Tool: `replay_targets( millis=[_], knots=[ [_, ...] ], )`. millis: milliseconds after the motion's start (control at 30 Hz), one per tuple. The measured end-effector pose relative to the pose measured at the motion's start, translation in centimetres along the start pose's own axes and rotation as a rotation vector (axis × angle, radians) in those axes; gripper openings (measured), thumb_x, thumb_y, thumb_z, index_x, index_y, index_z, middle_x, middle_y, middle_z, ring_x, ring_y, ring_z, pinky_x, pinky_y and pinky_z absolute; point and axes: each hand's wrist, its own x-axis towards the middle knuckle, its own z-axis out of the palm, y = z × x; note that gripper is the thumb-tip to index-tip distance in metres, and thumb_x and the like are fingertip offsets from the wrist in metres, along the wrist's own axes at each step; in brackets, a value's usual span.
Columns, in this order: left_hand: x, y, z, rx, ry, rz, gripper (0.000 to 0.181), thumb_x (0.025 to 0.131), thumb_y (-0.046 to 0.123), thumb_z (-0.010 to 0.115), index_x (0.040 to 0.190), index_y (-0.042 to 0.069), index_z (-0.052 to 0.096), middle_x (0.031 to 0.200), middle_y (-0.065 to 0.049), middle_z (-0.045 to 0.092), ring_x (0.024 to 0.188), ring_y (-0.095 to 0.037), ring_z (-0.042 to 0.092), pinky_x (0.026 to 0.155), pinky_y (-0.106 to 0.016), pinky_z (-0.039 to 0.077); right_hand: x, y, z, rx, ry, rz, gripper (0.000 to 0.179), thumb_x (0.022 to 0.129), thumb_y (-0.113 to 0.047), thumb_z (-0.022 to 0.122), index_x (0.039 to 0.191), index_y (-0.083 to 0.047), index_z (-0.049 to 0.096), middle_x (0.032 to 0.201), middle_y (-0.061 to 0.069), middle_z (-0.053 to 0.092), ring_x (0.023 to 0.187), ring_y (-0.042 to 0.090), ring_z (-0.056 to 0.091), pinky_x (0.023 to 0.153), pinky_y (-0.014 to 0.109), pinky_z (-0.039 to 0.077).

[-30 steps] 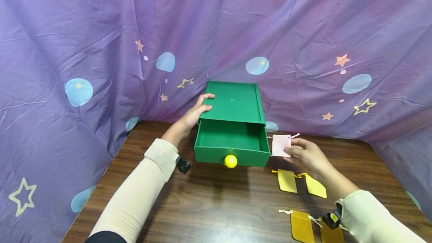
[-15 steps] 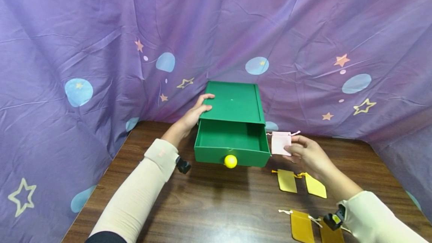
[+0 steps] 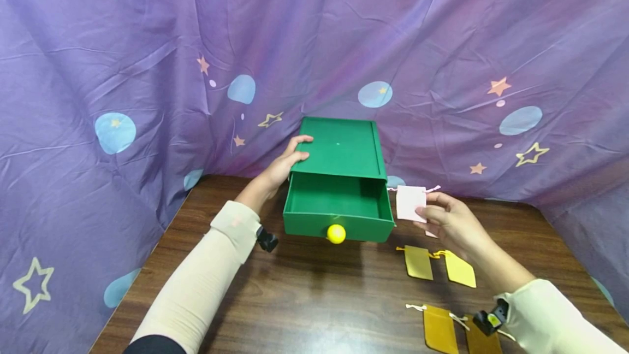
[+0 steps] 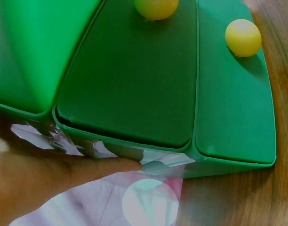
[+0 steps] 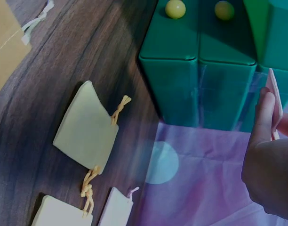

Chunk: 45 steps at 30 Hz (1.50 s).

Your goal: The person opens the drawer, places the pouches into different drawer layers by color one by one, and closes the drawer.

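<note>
A green drawer cabinet [image 3: 341,146] stands at the back of the table with its top drawer [image 3: 339,226] pulled out, and no contents show inside. My left hand [image 3: 277,172] rests against the cabinet's left side, fingertips over the top edge; the left wrist view shows one straight digit along the side wall. To the right of the drawer, my right hand [image 3: 454,223] pinches a small pale pink drawstring pouch [image 3: 410,202] by its right edge, raised above the table. A second pink pouch [image 5: 116,207] lies on the table, mostly hidden below that hand in the head view.
Two yellow drawstring pouches [image 3: 419,263] lie right of the cabinet, and two brown-gold ones [image 3: 440,330] nearer the front. A round yellow knob [image 3: 336,234] sticks out from the drawer. A purple patterned cloth [image 3: 314,42] hangs behind the wooden table [image 3: 295,299].
My right hand has lifted the pink pouch slightly upward, uncovering a corner of the second pink pouch beneath. The left hand and drawer have stayed in place.
</note>
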Motion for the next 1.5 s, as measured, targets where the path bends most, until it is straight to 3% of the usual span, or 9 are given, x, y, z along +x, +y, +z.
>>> replay_targets(
  millis=[867, 1167, 1500],
  knots=[
    [-0.1, 0.1, 0.0, 0.014, 0.001, 0.0, 0.051, 0.105, 0.025, 0.042, 0.156, 0.022, 0.033, 0.17, -0.007, 0.013, 0.154, -0.035, 0.015, 0.123, -0.06, 0.01, -0.9, -2.7, 3.1, 0.094, -0.112, -0.064, 0.022, 0.101, 0.007, 0.055, 0.117, -0.008, 0.058, 0.101, 0.002, 0.073, 0.095, 0.012, 0.071, 0.091, 0.035, 0.059],
    [0.0, 0.0, 0.0, 0.012, 0.001, 0.014, 0.051, 0.105, 0.024, 0.042, 0.155, 0.02, 0.032, 0.169, -0.009, 0.015, 0.153, -0.034, 0.016, 0.123, -0.058, 0.01, -1.1, -3.6, 4.0, 0.137, -0.137, -0.079, 0.023, 0.101, 0.01, 0.053, 0.118, -0.005, 0.058, 0.102, 0.006, 0.074, 0.094, 0.017, 0.074, 0.086, 0.033, 0.06],
    [-0.1, 0.1, 0.1, -0.008, 0.002, 0.006, 0.052, 0.105, 0.022, 0.042, 0.156, 0.019, 0.032, 0.169, -0.009, 0.013, 0.151, -0.035, 0.018, 0.123, -0.058, 0.013, -1.3, -4.9, 4.8, 0.098, -0.117, -0.063, 0.034, 0.101, 0.008, 0.054, 0.128, -0.003, 0.037, 0.098, 0.003, 0.072, 0.092, 0.012, 0.071, 0.087, 0.033, 0.06]
  ],
)
